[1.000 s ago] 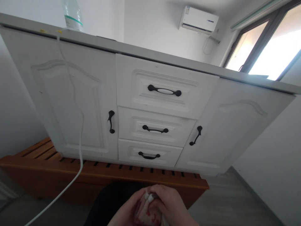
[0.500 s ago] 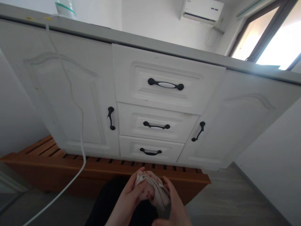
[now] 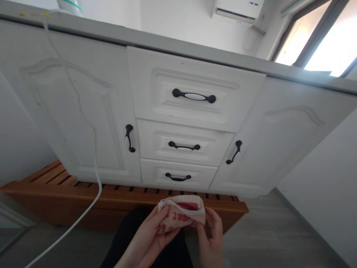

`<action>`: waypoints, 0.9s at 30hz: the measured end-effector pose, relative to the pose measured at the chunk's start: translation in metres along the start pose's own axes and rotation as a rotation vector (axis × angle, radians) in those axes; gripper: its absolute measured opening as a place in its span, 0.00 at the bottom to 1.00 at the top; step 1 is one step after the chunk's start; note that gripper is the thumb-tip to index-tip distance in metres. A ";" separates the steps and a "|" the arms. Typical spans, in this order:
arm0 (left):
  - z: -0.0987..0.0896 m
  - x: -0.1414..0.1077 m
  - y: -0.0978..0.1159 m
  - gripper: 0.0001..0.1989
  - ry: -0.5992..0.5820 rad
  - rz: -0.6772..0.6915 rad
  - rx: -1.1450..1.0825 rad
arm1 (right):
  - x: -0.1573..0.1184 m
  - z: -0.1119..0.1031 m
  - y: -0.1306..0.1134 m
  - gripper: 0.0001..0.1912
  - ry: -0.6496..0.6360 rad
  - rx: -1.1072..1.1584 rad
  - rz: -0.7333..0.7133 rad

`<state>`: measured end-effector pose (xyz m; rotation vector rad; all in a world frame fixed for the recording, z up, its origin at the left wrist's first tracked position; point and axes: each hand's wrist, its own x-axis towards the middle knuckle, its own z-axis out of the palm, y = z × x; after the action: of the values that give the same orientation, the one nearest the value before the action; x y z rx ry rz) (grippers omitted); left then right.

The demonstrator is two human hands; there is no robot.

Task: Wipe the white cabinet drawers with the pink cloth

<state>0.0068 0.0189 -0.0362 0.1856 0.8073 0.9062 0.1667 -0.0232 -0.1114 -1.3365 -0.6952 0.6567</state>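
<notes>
Low in front of the cabinet (image 3: 83, 123), near the bottom of the head view, both hands hold a small cloth pouch (image 3: 181, 213). Pouch: pale fabric, red print on its front, red inside showing at the open mouth, which faces up and toward the cabinet.

Left hand (image 3: 150, 236): palm under the pouch's left half, fingers (image 3: 164, 216) curled up over the left edge and front, closed on the fabric. Thumb lies against the lower front of the pouch.

Right hand (image 3: 213, 232): fingers pinched together on the pouch's right edge, just below the rim. Pouch sits between the two hands, stretched slightly sideways, with its mouth held apart.

Surroundings: cabinet is white, three drawers stacked in the middle, each with a dark handle; top drawer handle (image 3: 193, 96) has a pale centre. One door on each side, each with a dark handle. Cabinet stands on a brown slatted wooden platform (image 3: 50, 188). White cable (image 3: 93, 156) hangs from the countertop down across the left door and runs off toward the lower left. Dark clothing shows beneath the hands. Air conditioner (image 3: 240, 7) on the wall above; window (image 3: 320, 37) at upper right.
</notes>
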 end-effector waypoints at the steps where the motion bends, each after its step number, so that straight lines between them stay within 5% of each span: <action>1: -0.002 -0.001 0.001 0.20 -0.014 -0.012 -0.008 | 0.002 -0.003 0.002 0.24 0.028 -0.010 -0.019; 8: -0.010 -0.004 0.006 0.29 -0.009 -0.072 -0.052 | 0.010 -0.015 0.005 0.18 -0.233 0.164 -0.065; 14: -0.019 0.004 0.002 0.29 0.008 -0.067 -0.030 | 0.007 -0.013 0.007 0.20 -0.164 0.159 0.066; 20: -0.022 0.001 0.000 0.29 -0.020 -0.034 0.044 | 0.031 -0.035 0.006 0.21 -0.296 -0.013 0.066; 24: -0.021 0.000 0.001 0.32 -0.069 0.031 0.120 | 0.042 -0.054 0.013 0.19 -0.105 -0.265 -0.058; 27: -0.027 0.010 -0.003 0.32 -0.051 0.189 0.230 | 0.037 -0.054 0.019 0.14 0.135 -0.378 -0.417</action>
<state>-0.0068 0.0202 -0.0623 0.4908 0.8552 0.9807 0.2314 -0.0266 -0.1329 -1.5015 -0.9845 0.0986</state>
